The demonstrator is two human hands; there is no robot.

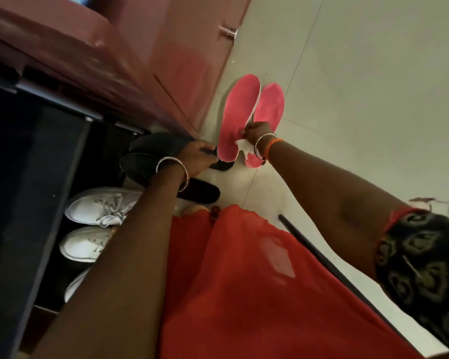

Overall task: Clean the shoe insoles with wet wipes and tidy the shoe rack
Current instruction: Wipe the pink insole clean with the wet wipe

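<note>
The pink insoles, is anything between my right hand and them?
Nothing visible. The right hand already rests on the pink insoles on the floor, gripping a white wipe. The left hand holds a black insole beside them.

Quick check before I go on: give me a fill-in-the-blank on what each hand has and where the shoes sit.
1. The right hand grips a white ____ against the pink insoles.
2. The left hand holds a ____ shoe.
3. The white sneakers sit in the dark ____.
4. The pink insoles number ____.

Missing words: wipe; black; shoe rack; two
</note>
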